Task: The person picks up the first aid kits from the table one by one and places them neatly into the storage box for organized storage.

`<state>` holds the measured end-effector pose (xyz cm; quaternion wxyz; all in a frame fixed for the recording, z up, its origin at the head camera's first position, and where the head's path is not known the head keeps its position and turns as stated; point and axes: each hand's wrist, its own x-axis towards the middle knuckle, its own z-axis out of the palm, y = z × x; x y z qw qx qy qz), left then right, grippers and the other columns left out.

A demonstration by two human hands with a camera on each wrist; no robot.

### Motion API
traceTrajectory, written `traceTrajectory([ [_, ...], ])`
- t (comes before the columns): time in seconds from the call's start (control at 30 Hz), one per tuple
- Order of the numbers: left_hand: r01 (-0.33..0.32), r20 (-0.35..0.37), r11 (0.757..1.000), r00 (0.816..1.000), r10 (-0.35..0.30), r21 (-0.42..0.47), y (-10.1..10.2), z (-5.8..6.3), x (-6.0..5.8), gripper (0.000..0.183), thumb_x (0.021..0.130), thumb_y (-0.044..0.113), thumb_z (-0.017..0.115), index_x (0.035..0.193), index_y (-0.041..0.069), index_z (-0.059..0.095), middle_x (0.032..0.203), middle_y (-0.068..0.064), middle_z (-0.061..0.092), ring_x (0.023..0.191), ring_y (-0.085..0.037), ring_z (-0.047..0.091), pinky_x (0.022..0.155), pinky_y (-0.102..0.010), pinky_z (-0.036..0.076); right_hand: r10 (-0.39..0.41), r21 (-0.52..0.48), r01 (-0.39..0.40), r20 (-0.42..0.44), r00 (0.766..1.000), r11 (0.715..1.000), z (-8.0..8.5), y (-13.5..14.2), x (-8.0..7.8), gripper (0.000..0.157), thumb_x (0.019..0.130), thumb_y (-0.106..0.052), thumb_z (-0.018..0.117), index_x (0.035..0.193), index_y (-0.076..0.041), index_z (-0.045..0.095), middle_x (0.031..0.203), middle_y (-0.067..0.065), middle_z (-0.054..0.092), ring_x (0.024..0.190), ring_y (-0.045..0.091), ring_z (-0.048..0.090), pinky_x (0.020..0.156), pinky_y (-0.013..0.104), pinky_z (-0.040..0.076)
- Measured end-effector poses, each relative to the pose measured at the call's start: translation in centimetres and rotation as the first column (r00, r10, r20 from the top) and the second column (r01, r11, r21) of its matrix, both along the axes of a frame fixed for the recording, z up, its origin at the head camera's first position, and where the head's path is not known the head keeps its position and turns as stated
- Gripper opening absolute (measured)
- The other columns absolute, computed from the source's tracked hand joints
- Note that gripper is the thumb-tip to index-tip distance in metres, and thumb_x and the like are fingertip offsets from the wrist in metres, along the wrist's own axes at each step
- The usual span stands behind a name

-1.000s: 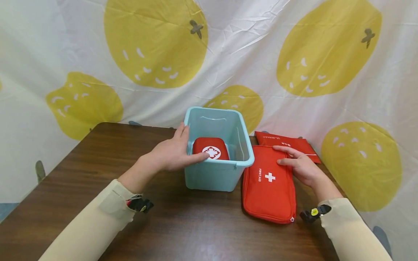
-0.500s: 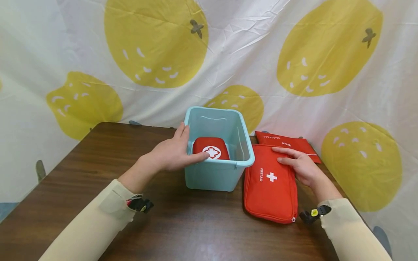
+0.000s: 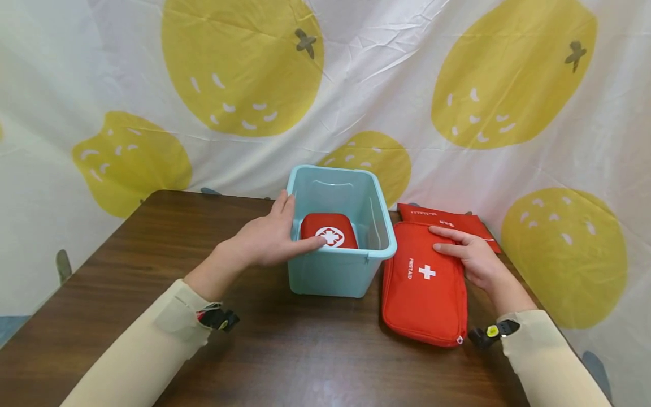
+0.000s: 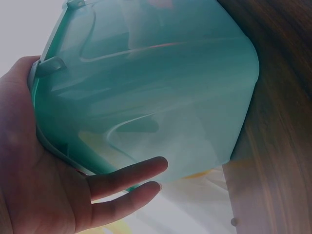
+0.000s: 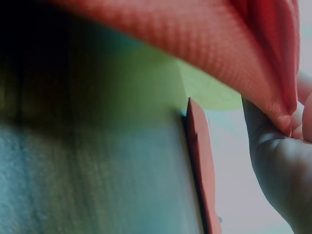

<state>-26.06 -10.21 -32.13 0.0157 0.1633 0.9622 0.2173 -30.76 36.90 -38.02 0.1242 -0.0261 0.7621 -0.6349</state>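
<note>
A light-blue plastic bin (image 3: 325, 274) stands on the table, with a red hard first-aid case (image 3: 322, 225) inside it. My left hand (image 3: 264, 237) rests on the bin's near left corner, thumb across the front rim. In the left wrist view two straight fingers (image 4: 131, 173) lie beside the bin's wall (image 4: 161, 102). To the bin's right, my right hand (image 3: 475, 257) pinches the far right edge of a red first-aid pouch (image 3: 424, 305), thumb and index finger on top. The right wrist view shows the edge of this pouch (image 5: 195, 39) raised off the table.
A second flat red pouch (image 3: 452, 219) lies behind the first, along the table's back right edge. A white curtain (image 3: 376, 73) printed with yellow lemons hangs right behind the wooden table (image 3: 168, 243).
The first-aid pouch has shifted slightly right and away from me, turning a little, with my right hand on it. My left hand and the bin stay in place.
</note>
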Motion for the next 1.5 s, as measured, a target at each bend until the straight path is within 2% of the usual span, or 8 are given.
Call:
traceTrajectory([
  [0.2, -0.003, 0.003, 1.0, 1.0, 0.003, 0.005, 0.0, 0.0, 0.0, 0.128, 0.092, 0.086, 0.055, 0.177, 0.005, 0.002, 0.186, -0.015, 0.0, 0.144, -0.044, 0.06, 0.113, -0.057, 0.054, -0.016, -0.128, 0.016, 0.004, 1.0, 0.992, 1.0, 0.5, 0.4, 0.058, 0.107, -0.018, 0.072, 0.162, -0.029, 0.057, 0.133, -0.002, 0.063, 0.103, 0.017, 0.079, 0.089, 0.038, 0.068],
  [0.43, -0.001, 0.0, 1.0, 1.0, 0.001, 0.002, -0.1, 0.2, 0.1, 0.129, 0.092, 0.086, 0.055, 0.176, 0.005, 0.002, 0.186, -0.015, 0.001, 0.14, -0.044, 0.062, 0.113, -0.056, 0.054, -0.015, -0.226, 0.012, -0.013, 1.0, 0.974, 2.2, 1.0, 0.7, 0.049, 0.108, -0.01, 0.069, 0.153, -0.03, 0.068, 0.127, -0.004, 0.071, 0.099, 0.02, 0.082, 0.086, 0.04, 0.068],
  [0.7, 0.003, -0.006, 1.0, 1.0, -0.003, -0.003, -0.1, 0.2, 0.1, 0.129, 0.092, 0.087, 0.055, 0.176, 0.004, 0.002, 0.186, -0.016, 0.002, 0.137, -0.042, 0.064, 0.112, -0.055, 0.055, 0.005, -0.287, -0.022, -0.061, 0.998, 0.958, 3.5, 1.1, 1.1, 0.046, 0.109, -0.002, 0.064, 0.146, -0.027, 0.074, 0.124, -0.006, 0.076, 0.097, 0.02, 0.083, 0.083, 0.039, 0.068],
  [1.03, 0.003, -0.008, 1.0, 1.0, -0.003, 0.003, -0.2, 0.2, 0.1, 0.128, 0.093, 0.086, 0.055, 0.176, 0.004, 0.003, 0.186, -0.015, 0.003, 0.138, -0.042, 0.063, 0.111, -0.055, 0.055, -0.002, -0.362, -0.036, -0.104, 0.995, 0.931, 6.4, 1.5, 1.8, 0.046, 0.109, 0.003, 0.061, 0.142, -0.025, 0.077, 0.121, -0.003, 0.081, 0.097, 0.019, 0.083, 0.082, 0.038, 0.068],
  [1.33, 0.001, -0.004, 1.0, 1.0, -0.001, 0.008, -0.2, 0.2, 0.0, 0.128, 0.092, 0.086, 0.056, 0.176, 0.005, 0.003, 0.186, -0.014, 0.003, 0.138, -0.042, 0.063, 0.112, -0.056, 0.055, 0.005, -0.433, -0.07, -0.149, 0.989, 0.899, 8.4, 2.0, 1.7, 0.046, 0.109, 0.006, 0.056, 0.143, -0.019, 0.076, 0.124, 0.0, 0.081, 0.1, 0.02, 0.083, 0.083, 0.038, 0.067],
  [1.5, 0.001, -0.003, 1.0, 1.0, -0.001, 0.009, -0.2, 0.2, 0.1, 0.129, 0.092, 0.086, 0.055, 0.176, 0.005, 0.003, 0.186, -0.015, 0.003, 0.138, -0.042, 0.063, 0.112, -0.056, 0.055, -0.048, -0.386, -0.018, -0.16, 0.986, 0.922, 9.5, 1.5, 1.6, 0.045, 0.11, 0.003, 0.058, 0.142, -0.023, 0.077, 0.124, -0.004, 0.081, 0.101, 0.017, 0.082, 0.083, 0.035, 0.068],
])
